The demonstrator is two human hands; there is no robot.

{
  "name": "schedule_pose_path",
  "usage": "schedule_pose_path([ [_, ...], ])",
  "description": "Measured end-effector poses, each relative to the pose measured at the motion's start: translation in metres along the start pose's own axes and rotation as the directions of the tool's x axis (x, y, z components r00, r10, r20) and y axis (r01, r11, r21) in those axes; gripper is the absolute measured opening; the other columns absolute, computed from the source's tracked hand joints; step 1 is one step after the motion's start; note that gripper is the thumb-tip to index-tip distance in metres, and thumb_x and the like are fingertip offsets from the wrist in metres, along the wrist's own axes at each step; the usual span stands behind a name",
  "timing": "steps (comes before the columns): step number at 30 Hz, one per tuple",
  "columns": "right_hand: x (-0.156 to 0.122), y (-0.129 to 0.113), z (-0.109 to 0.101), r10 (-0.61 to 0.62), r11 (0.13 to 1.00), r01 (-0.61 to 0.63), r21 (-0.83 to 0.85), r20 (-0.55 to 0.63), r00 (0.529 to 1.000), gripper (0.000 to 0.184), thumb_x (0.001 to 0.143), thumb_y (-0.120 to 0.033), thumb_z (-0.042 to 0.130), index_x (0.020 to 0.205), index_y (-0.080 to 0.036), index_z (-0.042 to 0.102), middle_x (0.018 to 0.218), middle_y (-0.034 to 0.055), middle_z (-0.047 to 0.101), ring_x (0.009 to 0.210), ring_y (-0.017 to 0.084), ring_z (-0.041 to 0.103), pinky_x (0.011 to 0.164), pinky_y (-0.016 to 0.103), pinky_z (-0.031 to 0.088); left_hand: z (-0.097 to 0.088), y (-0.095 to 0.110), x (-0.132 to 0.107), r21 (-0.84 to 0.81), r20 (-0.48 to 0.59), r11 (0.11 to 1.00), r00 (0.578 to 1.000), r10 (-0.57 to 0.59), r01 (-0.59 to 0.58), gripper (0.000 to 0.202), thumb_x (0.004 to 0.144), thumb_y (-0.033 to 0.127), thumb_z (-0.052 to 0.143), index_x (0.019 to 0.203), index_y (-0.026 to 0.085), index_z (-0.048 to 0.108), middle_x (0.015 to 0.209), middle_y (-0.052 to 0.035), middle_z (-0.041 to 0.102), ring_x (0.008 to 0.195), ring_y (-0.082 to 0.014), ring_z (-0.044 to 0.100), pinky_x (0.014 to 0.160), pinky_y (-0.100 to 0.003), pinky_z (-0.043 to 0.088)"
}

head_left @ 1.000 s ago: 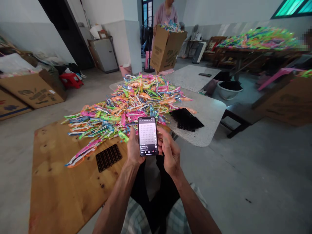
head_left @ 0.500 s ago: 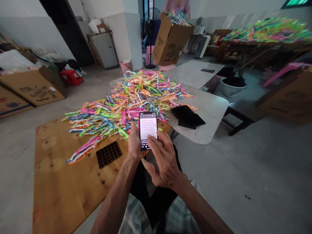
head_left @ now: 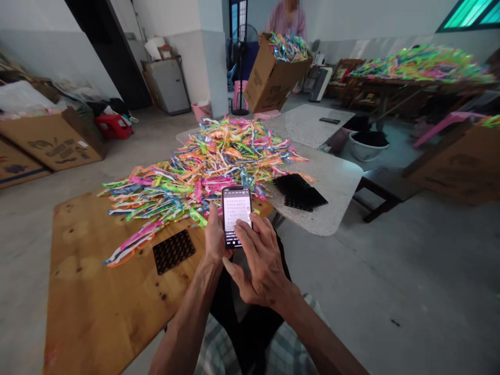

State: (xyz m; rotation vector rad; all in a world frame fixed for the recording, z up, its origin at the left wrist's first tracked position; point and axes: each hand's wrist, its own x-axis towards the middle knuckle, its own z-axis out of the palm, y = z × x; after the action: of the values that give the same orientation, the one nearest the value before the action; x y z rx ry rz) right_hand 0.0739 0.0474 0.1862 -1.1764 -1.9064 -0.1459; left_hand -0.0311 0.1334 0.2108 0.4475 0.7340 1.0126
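Observation:
A smartphone point(head_left: 236, 212) with a lit screen, showing rows of small marks on a pale page, is in my left hand point(head_left: 216, 237), whose thumb lies along its left edge. My right hand point(head_left: 262, 260) is open, its fingers apart; the fingertips are over the lower right of the screen and seem to touch it. Behind the phone, a heap of colourful plastic pieces point(head_left: 219, 151) covers the far part of the wooden table point(head_left: 101, 307). To the left of my left hand lies a black perforated tray point(head_left: 174, 251).
More black perforated sheets point(head_left: 300, 191) lie on the speckled table point(head_left: 332, 219) at right. Beyond it, a person point(head_left: 287, 21) holds a tilted cardboard box point(head_left: 273, 78) full of similar pieces. A dark stool point(head_left: 386, 190) and a white bucket point(head_left: 367, 148) stand to the right.
The view has tilted up slightly, so everything sits a little lower. The person's box at the back has tipped a bit further toward me. My hands keep about the same pose on the phone.

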Motion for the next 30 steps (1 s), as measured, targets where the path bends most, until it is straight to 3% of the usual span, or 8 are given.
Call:
schedule_pose_path([
  [10, 0.0019, -0.0052, -0.0002, -0.016, 1.0, 0.016, -0.002, 0.01, 1.0, 0.064, 0.092, -0.036, 0.055, 0.148, -0.01, 0.039, 0.146, 0.0183, 0.052, 0.145, 0.039, 0.033, 0.117, 0.067, 0.03, -0.0023, 0.0042, 0.0007, -0.058, -0.049, 0.998, 0.999, 0.009, -0.012, 0.074, 0.102, 0.06, 0.024, 0.1, 0.005, 0.074, 0.083, -0.0158, 0.075, 0.067, -0.024, 0.072, 0.07, -0.034, 0.06],
  [17, -0.0005, -0.0082, 0.002, -0.01, 1.0, 0.01, 0.024, 0.01, 1.0, 0.063, 0.091, -0.036, 0.054, 0.147, -0.009, 0.041, 0.145, 0.0182, 0.053, 0.145, 0.039, 0.034, 0.118, 0.067, 0.029, -0.0037, 0.0063, -0.0042, -0.038, -0.005, 0.998, 0.999, -0.049, 0.049, 0.081, 0.1, 0.065, 0.017, 0.102, 0.007, 0.073, 0.084, -0.018, 0.075, 0.065, -0.028, 0.072, 0.061, -0.039, 0.059],
  [26, 0.0013, -0.0093, 0.0044, -0.018, 1.0, 0.018, 0.012, 0.009, 1.0, 0.064, 0.092, -0.038, 0.054, 0.147, -0.011, 0.04, 0.141, 0.0184, 0.056, 0.144, 0.039, 0.036, 0.117, 0.067, 0.03, -0.0076, 0.006, -0.0026, -0.086, 0.009, 0.996, 1.0, -0.022, 0.022, 0.078, 0.101, 0.063, 0.021, 0.114, 0.005, 0.071, 0.088, -0.0176, 0.076, 0.072, -0.0266, 0.073, 0.069, -0.036, 0.059],
  [30, 0.0026, -0.0064, 0.0068, -0.024, 1.0, 0.024, 0.009, 0.03, 0.999, 0.064, 0.09, -0.037, 0.056, 0.146, -0.009, 0.041, 0.142, 0.0186, 0.056, 0.144, 0.039, 0.035, 0.118, 0.067, 0.028, -0.0054, 0.005, -0.0036, -0.068, 0.02, 0.998, 1.0, 0.004, -0.003, 0.076, 0.102, 0.061, 0.021, 0.11, 0.004, 0.071, 0.089, -0.0169, 0.076, 0.074, -0.0256, 0.074, 0.073, -0.035, 0.059],
])
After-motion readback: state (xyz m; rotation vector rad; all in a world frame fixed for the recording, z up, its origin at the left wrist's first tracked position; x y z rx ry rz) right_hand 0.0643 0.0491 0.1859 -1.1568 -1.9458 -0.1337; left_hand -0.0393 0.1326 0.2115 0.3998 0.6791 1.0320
